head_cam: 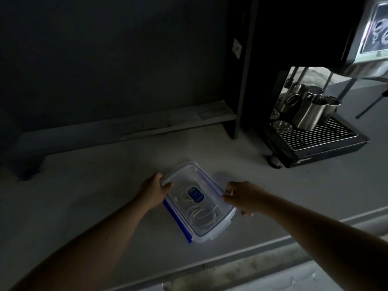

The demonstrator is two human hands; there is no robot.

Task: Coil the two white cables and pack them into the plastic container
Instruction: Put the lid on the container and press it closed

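Head view: plastic container [218, 229] lies on the bench [100, 185], toward the front edge and roughly mid-width, turned at an angle to that edge. Clear lid [189, 175] with blue clips is seated on top. Two coils of white cables [202, 216] are visible through the lid, one beside the other inside the container. Left hand [154, 191] grips the container's far-left end, fingers curled over the rim. Right hand [243, 198] is closed on the right long side at the clip. Coffee machine [315, 131] with metal jugs [312, 110] occupies the bench's far-right corner.
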